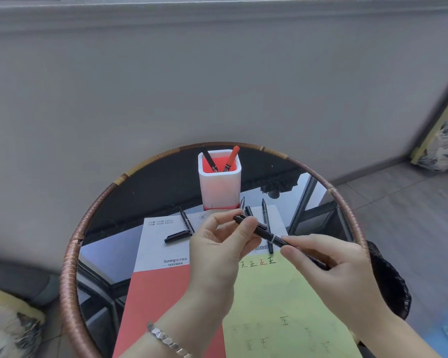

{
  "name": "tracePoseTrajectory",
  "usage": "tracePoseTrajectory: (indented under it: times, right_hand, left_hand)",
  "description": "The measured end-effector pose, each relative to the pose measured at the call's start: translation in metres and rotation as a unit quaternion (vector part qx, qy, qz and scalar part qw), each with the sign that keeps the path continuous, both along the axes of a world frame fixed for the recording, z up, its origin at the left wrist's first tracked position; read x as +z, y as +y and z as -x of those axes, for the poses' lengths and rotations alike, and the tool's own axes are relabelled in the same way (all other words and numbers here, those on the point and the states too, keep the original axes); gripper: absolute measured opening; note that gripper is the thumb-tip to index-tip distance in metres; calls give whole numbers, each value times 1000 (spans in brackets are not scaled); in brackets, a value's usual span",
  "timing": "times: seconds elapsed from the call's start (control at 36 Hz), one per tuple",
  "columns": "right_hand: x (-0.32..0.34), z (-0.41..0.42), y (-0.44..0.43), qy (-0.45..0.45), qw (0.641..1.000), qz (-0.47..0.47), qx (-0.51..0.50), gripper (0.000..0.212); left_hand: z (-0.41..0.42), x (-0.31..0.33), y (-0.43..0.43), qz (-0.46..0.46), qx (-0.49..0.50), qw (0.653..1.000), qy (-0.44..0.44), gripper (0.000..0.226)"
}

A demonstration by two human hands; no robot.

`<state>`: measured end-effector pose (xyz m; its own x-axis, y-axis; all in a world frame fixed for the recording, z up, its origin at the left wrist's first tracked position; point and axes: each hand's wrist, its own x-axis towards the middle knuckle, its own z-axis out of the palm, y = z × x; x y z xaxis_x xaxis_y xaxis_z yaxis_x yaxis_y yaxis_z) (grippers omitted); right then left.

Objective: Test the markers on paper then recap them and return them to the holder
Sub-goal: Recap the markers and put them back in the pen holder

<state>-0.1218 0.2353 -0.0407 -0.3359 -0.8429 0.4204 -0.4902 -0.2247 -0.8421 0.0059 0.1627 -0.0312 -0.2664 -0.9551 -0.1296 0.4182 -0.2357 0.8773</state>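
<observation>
Black marker [263, 233] slants lengthwise from lower-right up to upper-left.

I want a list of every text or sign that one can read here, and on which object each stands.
"Suning": printed on the booklet, white part; the characters after it are blurred.
"正 正 正 正": handwritten row, top of the green paper.
"正": alone, lower on that paper.
Too small or blurred: the booklet's round mark, its other print, the held marker's label.
</observation>
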Motion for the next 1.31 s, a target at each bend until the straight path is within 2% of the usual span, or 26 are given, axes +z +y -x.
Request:
tracePoseTrajectory:
  times: [0.06,0.11,0.25,0.33,0.39,0.44,0.47,0.56,0.61,0.69,0.78,0.89,1.0,1.11,1.19,1.25,1.31]
  right_hand:
    - [4,-3,0,-42,999,4,-10,4]
    - [7,-5,0,-83,996,4,-17,17]
    - [12,-4,-2,-185,981,-61,0,21]
    - [4,-1,-4,-278,952,-125,19,8]
    - [-1,-1,-7,-315,935,-161,38,12]
    - [0,-2,-13,-290,939,-179,49,17]
    - [1,-1,-17,-245,952,-176,48,19]
    - [-4,9,-33,-32,985,-169,19,23]
    - [-13,17,-45,45,984,-172,-33,19]
    - [-26,25,-63,72,975,-189,-91,25]
    - [-34,21,-76,154,953,-234,-116,33]
    - [-34,13,-85,280,908,-283,-129,33]
    - [-37,9,-90,284,884,-352,-121,33]
    - [-39,10,-91,223,898,-356,-127,33]
    - [-38,13,-86,164,916,-341,-129,37]
    - [-37,18,-80,142,926,-323,-132,41]
    - [-36,25,-71,126,934,-307,-135,43]
  left_hand:
    - [2,3,1,15,-1,1000,13,21]
    - [5,4,1,27,-6,999,17,16]
    - [5,0,-2,37,-19,999,16,14]
    - [3,-3,-6,68,-25,996,-42,11]
    - [1,-3,-11,109,-21,990,-87,11]
    - [-2,2,-15,158,-10,981,-113,13]
    - [-3,6,-17,186,6,975,-120,14]
    - [-7,25,-23,293,108,945,-101,18]
    - [-12,38,-31,381,201,899,-84,22]
    - [-18,49,-54,467,284,832,-90,26]
    - [-19,48,-82,459,264,830,-176,22]
    - [-17,35,-111,425,163,830,-324,13]
    - [-15,25,-125,396,77,808,-428,8]
    - [-11,20,-130,385,56,789,-476,19]
    - [-7,13,-119,478,108,726,-483,43]
    - [0,5,-105,576,126,666,-457,38]
    - [8,-11,-94,649,104,605,-450,29]
